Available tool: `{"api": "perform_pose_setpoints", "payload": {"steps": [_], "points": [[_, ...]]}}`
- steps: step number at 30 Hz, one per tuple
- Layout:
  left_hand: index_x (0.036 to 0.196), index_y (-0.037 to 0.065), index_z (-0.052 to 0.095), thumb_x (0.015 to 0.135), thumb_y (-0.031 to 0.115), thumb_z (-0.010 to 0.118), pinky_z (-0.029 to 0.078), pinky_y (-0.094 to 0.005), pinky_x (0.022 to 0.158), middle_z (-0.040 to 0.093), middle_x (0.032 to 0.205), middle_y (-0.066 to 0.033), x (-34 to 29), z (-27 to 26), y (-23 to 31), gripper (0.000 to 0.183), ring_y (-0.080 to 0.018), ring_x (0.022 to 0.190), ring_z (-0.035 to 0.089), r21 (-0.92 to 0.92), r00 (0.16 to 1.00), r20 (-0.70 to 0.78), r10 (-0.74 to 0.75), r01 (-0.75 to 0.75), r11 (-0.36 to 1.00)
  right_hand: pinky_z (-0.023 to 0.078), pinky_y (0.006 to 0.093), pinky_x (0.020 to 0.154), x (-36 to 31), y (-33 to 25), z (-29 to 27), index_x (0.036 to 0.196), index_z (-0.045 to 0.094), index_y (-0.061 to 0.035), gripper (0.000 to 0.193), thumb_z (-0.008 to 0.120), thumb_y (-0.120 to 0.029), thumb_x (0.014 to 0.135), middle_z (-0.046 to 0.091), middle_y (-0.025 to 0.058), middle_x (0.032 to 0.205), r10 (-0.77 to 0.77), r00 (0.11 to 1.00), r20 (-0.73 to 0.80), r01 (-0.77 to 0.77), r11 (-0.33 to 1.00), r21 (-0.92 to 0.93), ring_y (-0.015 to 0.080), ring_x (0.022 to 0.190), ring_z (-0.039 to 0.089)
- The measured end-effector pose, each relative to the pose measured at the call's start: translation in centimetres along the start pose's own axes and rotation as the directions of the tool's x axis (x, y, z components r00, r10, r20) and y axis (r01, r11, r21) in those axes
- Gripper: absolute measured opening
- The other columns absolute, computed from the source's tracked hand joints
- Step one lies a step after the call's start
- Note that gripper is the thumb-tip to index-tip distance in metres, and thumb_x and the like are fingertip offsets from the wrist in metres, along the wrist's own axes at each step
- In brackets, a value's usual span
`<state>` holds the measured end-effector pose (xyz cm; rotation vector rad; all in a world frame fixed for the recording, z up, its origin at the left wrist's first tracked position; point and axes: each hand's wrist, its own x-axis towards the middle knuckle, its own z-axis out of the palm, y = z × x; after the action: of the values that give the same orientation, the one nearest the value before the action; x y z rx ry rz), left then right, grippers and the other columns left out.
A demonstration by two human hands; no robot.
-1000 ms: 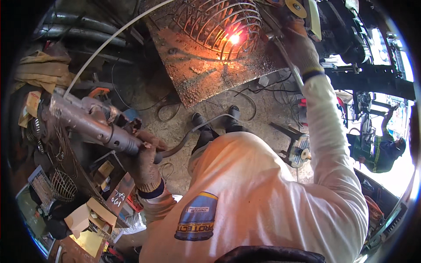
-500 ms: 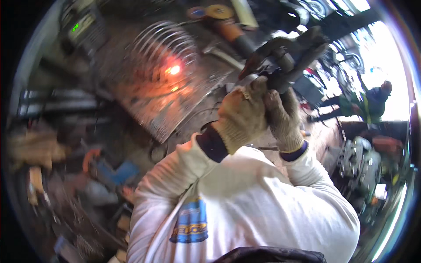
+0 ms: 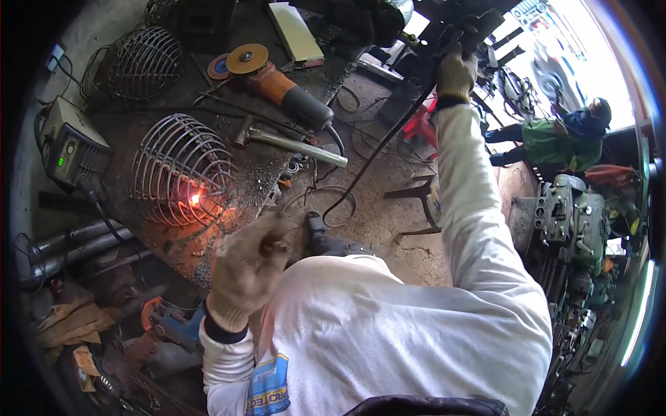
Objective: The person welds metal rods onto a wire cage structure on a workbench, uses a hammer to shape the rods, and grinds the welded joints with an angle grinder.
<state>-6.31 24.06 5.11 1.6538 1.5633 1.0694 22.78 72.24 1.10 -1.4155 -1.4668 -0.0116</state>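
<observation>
Wire cage (image 3: 166, 163), glowing orange at one spot, on worktable (image 3: 177, 246). Hammer (image 3: 295, 144) and angle grinder (image 3: 281, 90) near it; welding machine (image 3: 73, 149) left. Left gloved hand (image 3: 246, 270) blurred, near table corner. Right gloved hand (image 3: 456, 75) outstretched at dark object (image 3: 480, 31), grip unclear. Co-worker (image 3: 562, 142) far right.

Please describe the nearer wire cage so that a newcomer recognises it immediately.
Find the dark worktable, then the boxy machine with a green display. Right of it lies the wire cage; unlike the cage behind it, this one shows a bright orange glow.
</observation>
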Motion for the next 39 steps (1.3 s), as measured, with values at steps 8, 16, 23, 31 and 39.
{"api": "perform_pose_setpoints", "payload": {"steps": [8, 16, 23, 31, 39], "points": [[0.105, 0.004, 0.064, 0.089, 0.004, 0.064, 0.051, -0.0276, 0.065, 0.069, 0.090, -0.0057, -3.5, -4.5, -0.9, 0.015, -0.0115, 0.074, 0.064, -0.016, 0.807, -0.493, -0.326, 0.366, 0.930, 0.049, 0.0444, 0.092, 1.0, -4.5, 9.0, 0.109, 0.072, -0.0076, 0.055, 0.057, -0.055, 0.085, 0.072, 0.0175, 0.106, 0.275, 0.954, 0.117, -0.237, 0.934, -0.266, 0.0334, 0.104, 0.067], [0.118, 0.000, 0.060, 0.095, 0.006, 0.062, 0.054, -0.0276, 0.065, 0.071, 0.101, -0.0119, -4.5, -6.8, -1.5, 0.024, -0.0169, 0.084, 0.070, -0.171, 0.448, -0.835, -0.318, 0.339, 0.925, 0.048, 0.0376, 0.093, -0.8, -1.4, 12.1, 0.120, 0.069, -0.0092, 0.049, 0.057, -0.047, 0.091, 0.071, 0.0145, 0.115, 0.115, 0.967, 0.227, -0.045, 0.956, -0.290, 0.0294, 0.110, 0.065], [0.120, 0.001, 0.061, 0.096, 0.033, 0.061, 0.055, -0.0378, 0.078, 0.069, 0.109, -0.0202, -2.4, -13.5, -8.6, 0.040, -0.0296, 0.096, 0.069, 0.444, 0.578, -0.816, -0.017, 0.645, 0.622, 0.054, 0.0362, 0.081, -10.6, -8.7, 5.4, 0.113, 0.068, -0.0018, 0.035, 0.063, -0.028, 0.091, 0.072, 0.0146, 0.100, 0.070, 0.968, 0.240, -0.161, 0.908, 0.386, 0.0282, 0.092, 0.070], [0.123, 0.006, 0.061, 0.098, 0.042, 0.043, 0.047, -0.0409, 0.096, 0.064, 0.119, -0.0231, 3.8, -21.0, -18.2, 0.047, -0.0422, 0.114, 0.058, 0.573, 0.832, -0.462, -0.307, 0.544, 0.613, 0.052, 0.0433, 0.083, -28.3, -20.0, -1.7, 0.118, 0.066, -0.0152, 0.034, 0.067, -0.030, 0.088, 0.064, 0.0157, 0.106, -0.540, 0.462, 0.704, 0.518, 0.808, 0.279, 0.0343, 0.098, 0.065], [0.123, 0.001, 0.064, 0.098, 0.040, 0.053, 0.046, -0.0313, 0.093, 0.068, 0.119, -0.0132, 4.3, -22.6, -20.9, 0.048, -0.0215, 0.107, 0.061, 0.151, 0.871, -0.386, -0.305, 0.386, 0.910, 0.050, 0.0472, 0.089, -29.8, -19.9, -0.2, 0.129, 0.059, -0.0227, 0.039, 0.060, -0.036, 0.092, 0.060, 0.0150, 0.119, -0.307, 0.468, 0.829, 0.621, 0.781, -0.061, 0.0372, 0.108, 0.060]]}}
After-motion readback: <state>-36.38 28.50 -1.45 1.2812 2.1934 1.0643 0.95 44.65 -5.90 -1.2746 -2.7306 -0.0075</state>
